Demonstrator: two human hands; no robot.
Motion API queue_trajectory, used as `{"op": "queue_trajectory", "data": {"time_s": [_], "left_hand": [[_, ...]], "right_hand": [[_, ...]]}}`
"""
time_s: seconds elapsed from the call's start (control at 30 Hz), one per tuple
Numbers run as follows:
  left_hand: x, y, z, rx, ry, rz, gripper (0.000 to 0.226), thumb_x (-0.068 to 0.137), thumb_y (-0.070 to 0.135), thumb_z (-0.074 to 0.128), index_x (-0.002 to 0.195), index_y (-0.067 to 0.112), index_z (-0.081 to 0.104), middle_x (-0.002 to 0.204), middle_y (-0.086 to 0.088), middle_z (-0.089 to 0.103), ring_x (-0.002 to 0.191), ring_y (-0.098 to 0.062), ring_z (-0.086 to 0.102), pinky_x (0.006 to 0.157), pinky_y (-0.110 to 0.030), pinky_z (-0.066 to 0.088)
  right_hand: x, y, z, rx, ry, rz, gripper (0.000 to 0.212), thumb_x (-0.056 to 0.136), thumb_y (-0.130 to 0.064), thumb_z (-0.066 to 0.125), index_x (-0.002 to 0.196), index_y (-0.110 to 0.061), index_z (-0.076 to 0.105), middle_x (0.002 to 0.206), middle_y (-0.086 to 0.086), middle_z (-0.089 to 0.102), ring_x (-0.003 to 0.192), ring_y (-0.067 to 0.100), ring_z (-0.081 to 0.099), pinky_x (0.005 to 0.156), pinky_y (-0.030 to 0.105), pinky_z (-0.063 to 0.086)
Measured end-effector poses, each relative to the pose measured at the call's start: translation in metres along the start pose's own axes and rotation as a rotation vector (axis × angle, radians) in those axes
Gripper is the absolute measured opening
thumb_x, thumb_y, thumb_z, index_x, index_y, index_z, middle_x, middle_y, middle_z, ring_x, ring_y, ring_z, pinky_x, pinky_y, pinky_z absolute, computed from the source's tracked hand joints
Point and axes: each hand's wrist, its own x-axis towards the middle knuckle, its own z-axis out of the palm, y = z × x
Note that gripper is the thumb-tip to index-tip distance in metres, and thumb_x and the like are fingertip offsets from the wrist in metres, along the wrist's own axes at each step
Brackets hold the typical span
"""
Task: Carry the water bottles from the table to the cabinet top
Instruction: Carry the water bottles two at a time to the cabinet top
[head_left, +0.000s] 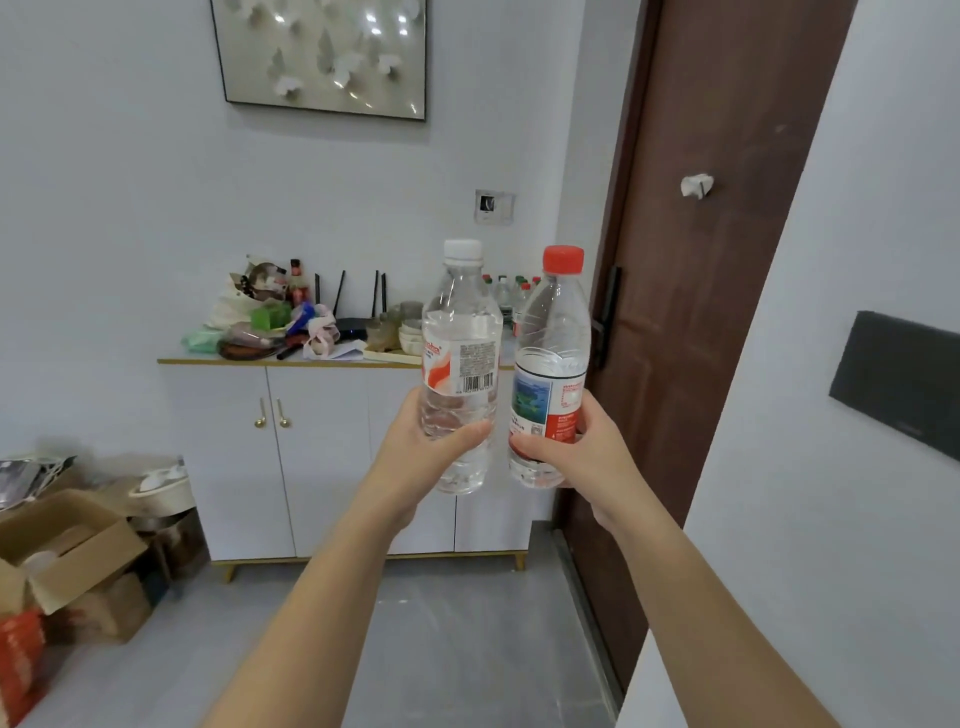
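My left hand (415, 452) grips the lower part of a clear water bottle with a white cap (460, 343), held upright at chest height. Beside it, my right hand (576, 457) grips a clear water bottle with a red cap and red label (553, 332), also upright. The two bottles are close together without touching. Behind them stands the white cabinet (317, 452). Its top (218, 359) is crowded, and several more water bottles (506, 293) stand at its right end, partly hidden by the two held bottles.
Bags, a router with antennas (353, 312), bowls (410, 332) and clutter fill the cabinet top's left and middle. A brown door (696, 322) is to the right. Open cardboard boxes (67, 556) sit on the grey floor at the left. A white wall corner juts in at the right.
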Motion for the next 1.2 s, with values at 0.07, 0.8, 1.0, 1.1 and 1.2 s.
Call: {"op": "queue_trajectory", "data": {"time_s": [0.07, 0.8, 1.0, 1.1, 1.2], "left_hand": [[0.022, -0.01, -0.007, -0.01, 0.015, -0.014, 0.043, 0.079, 0.021, 0.078, 0.114, 0.028, 0.055, 0.108, 0.007, 0.067, 0.101, -0.01, 0.063, 0.082, -0.031, 0.052], [0.373, -0.116, 0.005, -0.035, 0.069, 0.094, 0.049, 0.074, 0.014, 0.081, 0.112, 0.034, 0.057, 0.109, 0.006, 0.071, 0.1, -0.009, 0.068, 0.089, -0.032, 0.054], [0.463, -0.143, 0.013, -0.034, 0.093, 0.109, 0.054, 0.074, 0.016, 0.081, 0.122, 0.024, 0.056, 0.109, 0.007, 0.07, 0.098, -0.007, 0.067, 0.081, -0.023, 0.053], [0.506, -0.164, 0.016, -0.01, 0.113, 0.088, 0.055, 0.073, 0.018, 0.083, 0.12, 0.023, 0.056, 0.109, 0.006, 0.07, 0.1, -0.01, 0.067, 0.083, -0.026, 0.054], [0.548, -0.192, 0.019, -0.015, 0.121, 0.071, 0.051, 0.073, 0.015, 0.083, 0.114, 0.029, 0.056, 0.109, 0.007, 0.069, 0.099, -0.007, 0.066, 0.078, -0.02, 0.051]], "right_hand": [[0.023, 0.009, 0.004, -0.017, 0.006, 0.01, 0.058, 0.07, -0.013, 0.086, 0.119, -0.029, 0.058, 0.107, -0.008, 0.073, 0.097, 0.008, 0.071, 0.087, 0.035, 0.058], [0.375, 0.128, 0.007, 0.034, 0.065, -0.022, 0.061, 0.069, -0.009, 0.086, 0.118, -0.031, 0.058, 0.106, -0.009, 0.073, 0.094, 0.005, 0.07, 0.081, 0.03, 0.058], [0.463, 0.159, -0.001, 0.042, 0.087, -0.016, 0.061, 0.07, -0.006, 0.085, 0.117, -0.033, 0.057, 0.107, -0.009, 0.072, 0.095, 0.006, 0.07, 0.085, 0.034, 0.058], [0.501, 0.183, -0.002, 0.025, 0.113, 0.013, 0.061, 0.07, -0.007, 0.085, 0.118, -0.031, 0.057, 0.107, -0.008, 0.072, 0.096, 0.008, 0.07, 0.089, 0.039, 0.058], [0.542, 0.212, -0.001, -0.017, 0.132, 0.047, 0.063, 0.068, -0.01, 0.087, 0.119, -0.029, 0.056, 0.111, -0.006, 0.07, 0.1, 0.012, 0.068, 0.092, 0.042, 0.056]]}}
